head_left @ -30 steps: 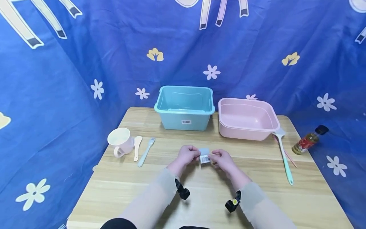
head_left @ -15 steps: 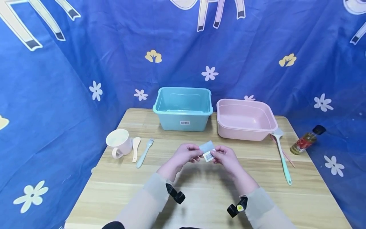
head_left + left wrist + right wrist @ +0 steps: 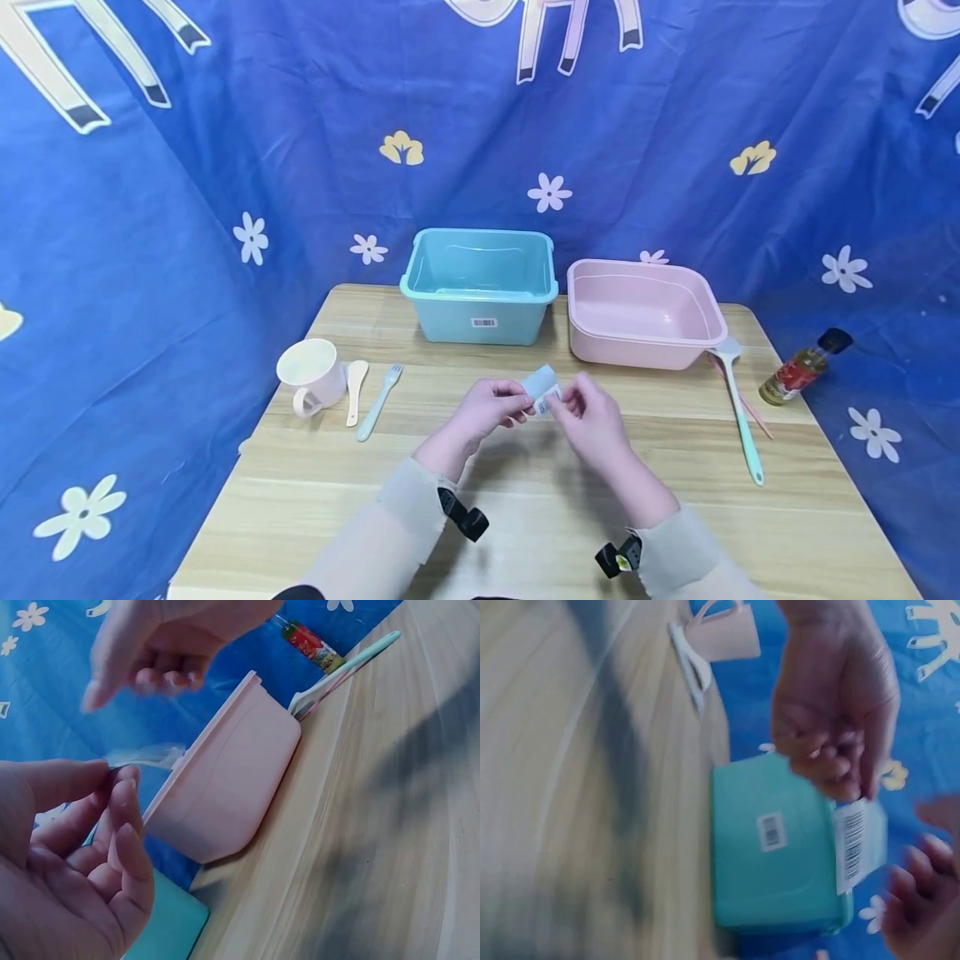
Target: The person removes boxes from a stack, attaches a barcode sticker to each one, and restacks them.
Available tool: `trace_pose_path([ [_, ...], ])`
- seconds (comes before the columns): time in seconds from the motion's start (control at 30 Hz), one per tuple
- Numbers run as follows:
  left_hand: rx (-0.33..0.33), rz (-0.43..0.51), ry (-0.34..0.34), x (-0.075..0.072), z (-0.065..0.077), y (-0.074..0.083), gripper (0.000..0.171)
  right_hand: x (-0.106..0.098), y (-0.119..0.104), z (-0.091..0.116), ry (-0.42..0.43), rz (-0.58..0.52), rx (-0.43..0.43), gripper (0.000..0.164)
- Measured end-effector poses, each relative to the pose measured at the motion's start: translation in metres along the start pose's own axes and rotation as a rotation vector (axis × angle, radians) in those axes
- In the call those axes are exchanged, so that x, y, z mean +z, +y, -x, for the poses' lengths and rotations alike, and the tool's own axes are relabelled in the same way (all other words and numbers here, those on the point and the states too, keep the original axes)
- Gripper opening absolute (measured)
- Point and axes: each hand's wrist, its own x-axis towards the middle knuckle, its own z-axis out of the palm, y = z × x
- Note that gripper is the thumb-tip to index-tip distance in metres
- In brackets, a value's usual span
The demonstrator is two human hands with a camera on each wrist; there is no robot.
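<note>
Two bare hands work close together above the middle of the counter (image 3: 810,533), in front of the tubs. The left hand (image 3: 491,408) has its grip closed between thumb and fingers on the edge of a small, pale blue, see-through piece (image 3: 540,382) that carries a white barcode label (image 3: 853,847). That piece is held up off the wood, between the two hands. The right hand (image 3: 596,422) is just beside it; the grip there looks released, with thumb apart and fingers loosely bent, though the hand is blurred and light contact is hard to rule out.

Behind them, a turquoise tub (image 3: 517,328) with its own barcode sticker (image 3: 483,322) stands next to a pink tub (image 3: 618,350). On the left lie a white spoon (image 3: 355,396) and a light blue fork (image 3: 379,404), the spoon nearer to a white mug (image 3: 326,387). On the right, a spatula (image 3: 746,425) with a mint handle lies beside the pink tub, next to a thin pink stick (image 3: 757,418). A bottle (image 3: 798,375) with a black cap is near the right edge.
</note>
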Motion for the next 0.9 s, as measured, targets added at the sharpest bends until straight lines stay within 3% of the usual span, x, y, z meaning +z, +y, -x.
trace_pose_path([
  [0.07, 0.005, 0.009, 0.026, 0.002, 0.001, 0.001, 0.014, 0.002, -0.004, 0.002, -0.068, 0.068, -0.1, 0.02],
  [0.13, 0.011, 0.033, 0.034, 0.003, 0.001, 0.001, 0.014, 0.005, -0.005, 0.003, -0.115, 0.106, -0.146, 0.018],
  [0.4, 0.035, 0.119, -0.002, 0.005, 0.0, 0.0, 0.005, 0.01, -0.004, 0.007, -0.116, 0.031, -0.144, 0.024],
  [0.67, 0.086, 0.094, -0.034, 0.004, 0.002, -0.001, 0.005, 0.011, -0.004, 0.008, -0.09, -0.168, -0.014, 0.01],
  [0.9, 0.131, -0.001, -0.061, 0.004, 0.002, 0.0, 0.021, 0.01, -0.001, 0.007, -0.067, -0.262, 0.085, 0.006],
])
